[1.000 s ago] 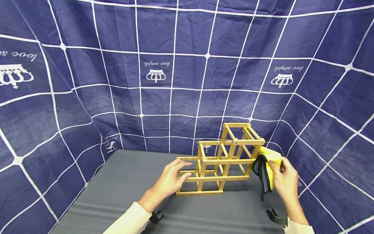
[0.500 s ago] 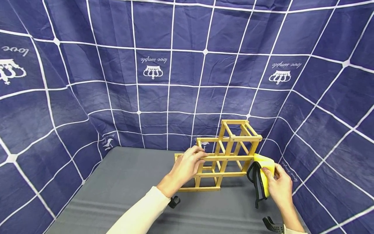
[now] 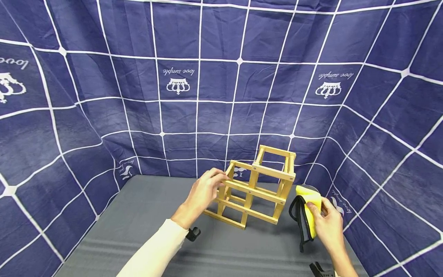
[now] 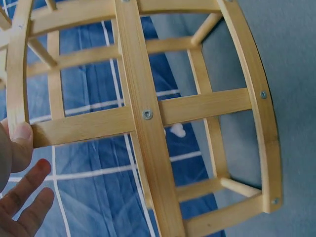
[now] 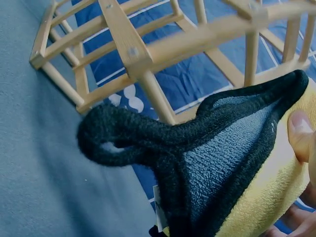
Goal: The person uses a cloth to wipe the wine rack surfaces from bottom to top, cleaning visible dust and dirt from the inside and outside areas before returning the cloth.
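Note:
A stepped wooden rack [image 3: 249,190] of pale slats and dowels stands on the grey surface, angled so its right part comes nearer me. Its tallest section is on the right. My left hand [image 3: 203,189] pinches the end of a rail at the rack's left side; in the left wrist view the thumb [image 4: 21,140] presses on the wood beside a corner. My right hand [image 3: 328,223] holds a folded yellow and grey towel [image 3: 311,199] with black edging, just right of the rack and apart from it. The black hanging loop [image 5: 116,133] dangles free.
A dark blue cloth [image 3: 180,119] with white grid lines hangs behind the rack and along both sides. The grey tabletop [image 3: 145,215] extends left and in front of the rack. Black straps [image 3: 193,234] are at both wrists.
My left hand has moved onto the rack's left rail and gripped it. The rack has turned, its right end swinging toward me. The towel has come away from the rack, still in my right hand.

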The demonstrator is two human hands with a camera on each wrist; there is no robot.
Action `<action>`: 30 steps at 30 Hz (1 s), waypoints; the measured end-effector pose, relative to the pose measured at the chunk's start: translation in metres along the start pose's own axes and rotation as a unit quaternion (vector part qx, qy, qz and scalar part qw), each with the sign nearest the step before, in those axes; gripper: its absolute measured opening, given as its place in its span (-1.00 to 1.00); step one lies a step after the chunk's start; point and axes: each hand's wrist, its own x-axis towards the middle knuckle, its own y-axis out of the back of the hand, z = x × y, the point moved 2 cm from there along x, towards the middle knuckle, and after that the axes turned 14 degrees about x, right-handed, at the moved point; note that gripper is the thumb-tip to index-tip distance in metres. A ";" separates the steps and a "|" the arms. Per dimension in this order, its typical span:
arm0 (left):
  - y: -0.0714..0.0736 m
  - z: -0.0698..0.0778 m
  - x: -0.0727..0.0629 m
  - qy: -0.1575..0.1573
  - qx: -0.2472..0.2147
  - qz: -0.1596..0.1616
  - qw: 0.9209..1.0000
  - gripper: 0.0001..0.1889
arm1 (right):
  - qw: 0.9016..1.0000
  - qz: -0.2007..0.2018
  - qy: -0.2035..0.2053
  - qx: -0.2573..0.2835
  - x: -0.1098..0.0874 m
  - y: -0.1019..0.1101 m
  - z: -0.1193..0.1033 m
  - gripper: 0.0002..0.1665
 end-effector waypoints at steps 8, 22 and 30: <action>0.007 -0.023 -0.006 0.041 0.025 -0.003 0.999 -0.68 | 1.000 -0.012 0.006 0.014 -0.009 -0.010 -0.004 -0.65; 0.016 0.084 -0.011 -0.078 0.066 0.120 0.988 -0.65 | 0.999 -0.018 -0.006 0.028 -0.015 -0.019 -0.011 -0.63; 0.007 0.131 -0.006 -0.015 0.172 -0.006 0.985 -0.52 | 0.999 -0.022 -0.007 0.021 -0.023 -0.030 -0.011 -0.62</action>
